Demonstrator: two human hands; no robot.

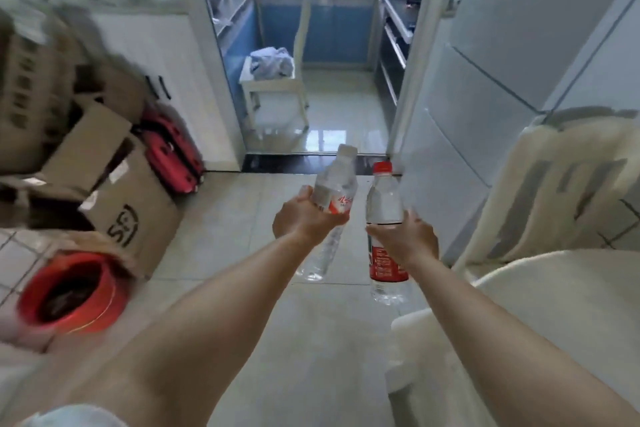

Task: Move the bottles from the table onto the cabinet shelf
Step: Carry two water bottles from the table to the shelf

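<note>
Both bottles are off the bench, left hand (pixel 304 218) wrapped round the white-capped bottle (pixel 334 196), right hand (pixel 405 236) round the red-capped bottle (pixel 384 204), kitchen doorway (pixel 311 156) just beyond them, shelf unseen.

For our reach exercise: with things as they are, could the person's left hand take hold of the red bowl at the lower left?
Probably not yet: the left hand already grips a clear bottle, so its grip is taken, though nothing blocks the way to the red bowl.

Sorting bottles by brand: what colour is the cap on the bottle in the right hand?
Red, seen in the head view: the cap tops the bottle.
</note>
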